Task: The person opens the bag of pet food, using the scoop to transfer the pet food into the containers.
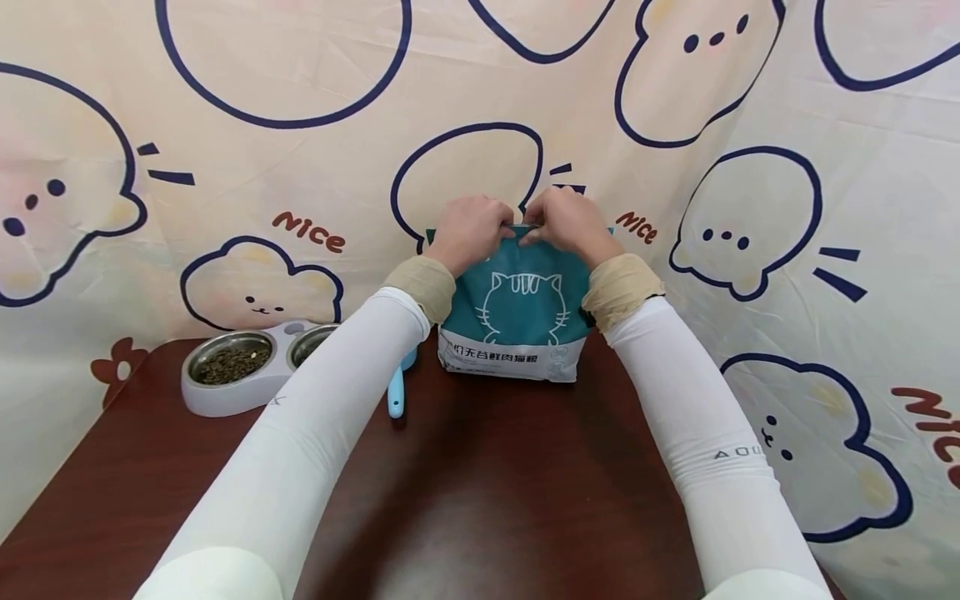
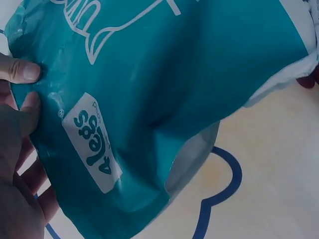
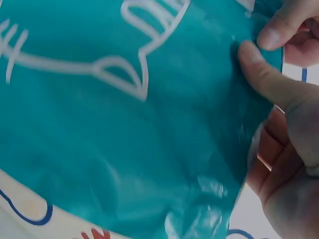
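Note:
A teal and white cat food bag [image 1: 517,304] with a white cat outline stands upright on the table near the back wall. My left hand [image 1: 472,229] pinches its top edge left of the middle, thumb on the front face and fingers behind. Close beside it my right hand [image 1: 567,221] pinches the same edge. In the left wrist view the left hand [image 2: 22,124] grips the bag's rim next to a white "4legs" label [image 2: 92,142]. The right wrist view has the right hand [image 3: 289,109] with its thumb pressed on the teal front and its fingers behind the edge.
A pale double feeding bowl [image 1: 232,396] stands at the table's back left, brown kibble [image 1: 232,364] in its left dish. A light-blue scoop [image 1: 396,396] lies between it and the bag, partly behind the left arm. Patterned cloth [image 1: 360,167] hangs behind the dark-red table [image 1: 480,508].

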`<state>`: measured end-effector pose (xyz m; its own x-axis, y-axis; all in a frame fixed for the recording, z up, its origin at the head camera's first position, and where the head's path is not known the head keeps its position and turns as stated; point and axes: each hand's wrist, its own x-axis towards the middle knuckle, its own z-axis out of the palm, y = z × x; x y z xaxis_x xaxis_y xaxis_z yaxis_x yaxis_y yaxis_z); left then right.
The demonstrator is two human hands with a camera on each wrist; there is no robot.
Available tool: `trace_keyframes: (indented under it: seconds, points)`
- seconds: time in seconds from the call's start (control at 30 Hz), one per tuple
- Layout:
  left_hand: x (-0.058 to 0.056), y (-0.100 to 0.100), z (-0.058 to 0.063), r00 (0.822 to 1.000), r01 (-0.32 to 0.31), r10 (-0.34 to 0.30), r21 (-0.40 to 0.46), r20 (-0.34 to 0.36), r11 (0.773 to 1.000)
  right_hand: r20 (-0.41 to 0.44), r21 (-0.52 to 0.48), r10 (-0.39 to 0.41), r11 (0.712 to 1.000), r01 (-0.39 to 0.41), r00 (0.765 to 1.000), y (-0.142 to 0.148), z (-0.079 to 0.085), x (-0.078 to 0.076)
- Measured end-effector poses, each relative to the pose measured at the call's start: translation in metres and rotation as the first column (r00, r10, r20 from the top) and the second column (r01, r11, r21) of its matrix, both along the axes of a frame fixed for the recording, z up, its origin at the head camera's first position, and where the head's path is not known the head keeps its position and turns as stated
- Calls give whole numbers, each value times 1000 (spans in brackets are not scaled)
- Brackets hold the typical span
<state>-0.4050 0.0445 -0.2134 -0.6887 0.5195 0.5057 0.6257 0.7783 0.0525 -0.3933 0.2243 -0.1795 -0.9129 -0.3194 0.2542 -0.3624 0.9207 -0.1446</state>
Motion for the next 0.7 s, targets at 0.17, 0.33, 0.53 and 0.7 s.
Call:
trace_keyframes:
  seconds: [0.17, 0.33, 0.53, 0.7]
  points:
    - [3, 3, -1, 1000, -16, 16, -8, -21, 1000, 24, 29, 34, 999, -34, 999, 5, 6, 3]
    - [3, 1, -2, 1000, -15, 15, -27, -7, 1000, 33, 69, 33, 997, -35, 999, 13, 4, 5]
    - [8, -2, 1, 1000, -23, 23, -56, 11, 998, 9, 51, 74, 996, -75, 997, 24, 0, 7]
    - [10, -1, 3, 1000, -2, 3, -48, 21, 999, 19, 20, 45, 999, -45, 999, 30, 1, 10]
